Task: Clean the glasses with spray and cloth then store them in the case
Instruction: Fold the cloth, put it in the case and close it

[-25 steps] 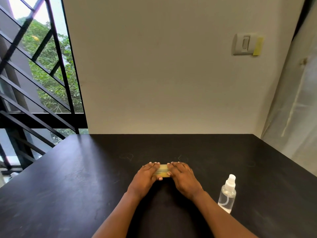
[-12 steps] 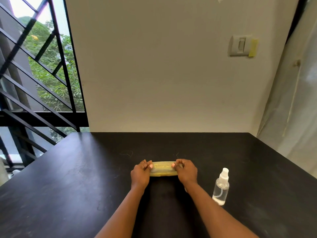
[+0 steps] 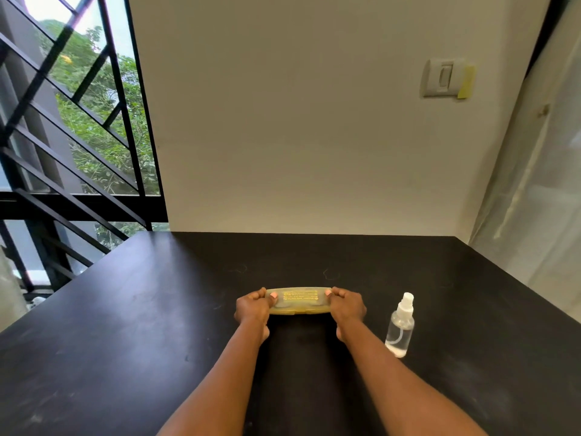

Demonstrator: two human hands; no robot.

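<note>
The thumbs lie on the top face of the yellow translucent case (image 3: 298,302), one near each end, and the other fingers of each hand curl round the ends, so both the left hand (image 3: 253,308) and the right hand (image 3: 345,307) are clamped on it; the case lies flat on the black desk (image 3: 125,325), about midway between the left and right edges and nearer the far edge than the near one; it looks closed, and faint shapes show through the lid, but I cannot tell if the glasses are inside. To open it well, I think the thumbs should lift the lid evenly at both ends while the curled fingers hold the base down; the spray bottle (image 3: 400,325) stands upright just beside the right wrist, so the elbow should stay in; no cloth is visible.
</note>
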